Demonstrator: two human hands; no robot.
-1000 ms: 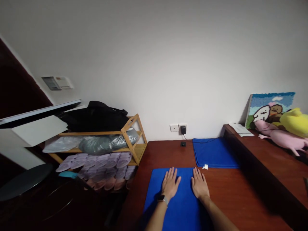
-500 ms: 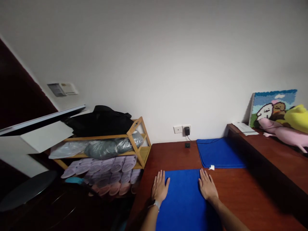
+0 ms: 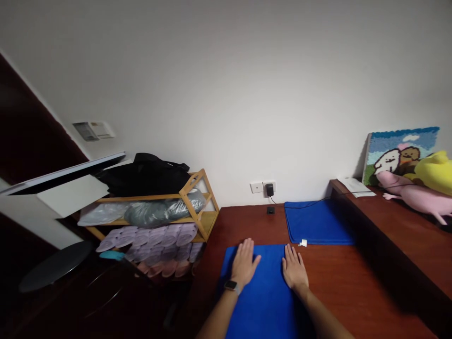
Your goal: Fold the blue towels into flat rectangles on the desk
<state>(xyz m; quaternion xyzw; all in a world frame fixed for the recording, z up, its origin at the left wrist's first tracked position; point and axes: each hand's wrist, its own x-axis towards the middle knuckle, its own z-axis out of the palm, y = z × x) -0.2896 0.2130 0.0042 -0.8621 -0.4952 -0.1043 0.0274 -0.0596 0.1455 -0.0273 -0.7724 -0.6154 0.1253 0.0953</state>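
Lying on the table (image 3: 353, 282), long axis apparently fore-and-aft, the nearer blue cloth (image 3: 263, 301) sits beneath the left hand (image 3: 243, 264), flat, fingers straight; the right hand (image 3: 294, 270), likewise extended, rests along its right edge.

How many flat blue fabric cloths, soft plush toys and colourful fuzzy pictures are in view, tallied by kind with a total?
Flat blue fabric cloths, one near and one farther back: 2
Soft plush toys, one pink and one yellow: 2
Colourful fuzzy picture: 1
Total: 5
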